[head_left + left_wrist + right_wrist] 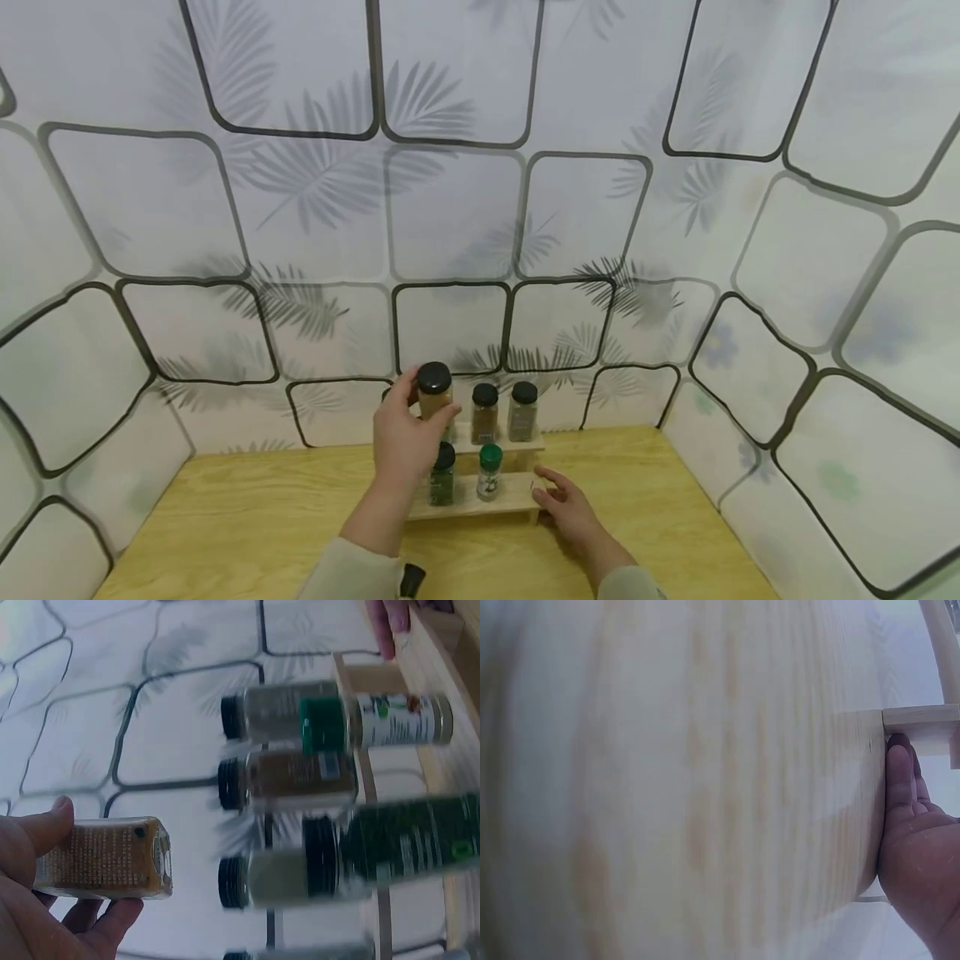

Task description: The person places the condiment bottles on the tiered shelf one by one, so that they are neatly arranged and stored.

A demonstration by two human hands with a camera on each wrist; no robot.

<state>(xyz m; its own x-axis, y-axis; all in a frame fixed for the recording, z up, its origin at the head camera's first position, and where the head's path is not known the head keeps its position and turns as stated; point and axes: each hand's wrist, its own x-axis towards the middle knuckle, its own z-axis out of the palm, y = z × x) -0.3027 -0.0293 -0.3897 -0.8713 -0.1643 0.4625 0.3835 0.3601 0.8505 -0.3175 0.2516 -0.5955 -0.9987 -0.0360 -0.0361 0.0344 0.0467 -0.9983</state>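
Observation:
My left hand (405, 437) grips a spice jar (434, 392) with a black lid and tan-brown contents, raised in front of the upper shelf. The left wrist view shows the jar's printed side (105, 857) between thumb and fingers. My right hand (573, 512) holds the right end of the two-step wooden rack (517, 492) at its lower shelf, thumb and fingertips on the wood. On that lower shelf stand a black-lidded jar of green herbs (442, 477) and a green-capped shaker (489, 473). Above them are a reddish-brown spice jar (484, 415) and a grey one (522, 414).
A pale jar (270, 877) stands on the upper shelf, partly hidden behind the herb jar. Near the left sleeve, a black object (412, 580) lies on the wood-grain table (262, 517). Patterned wall covering (450, 208) rises behind and at both sides.

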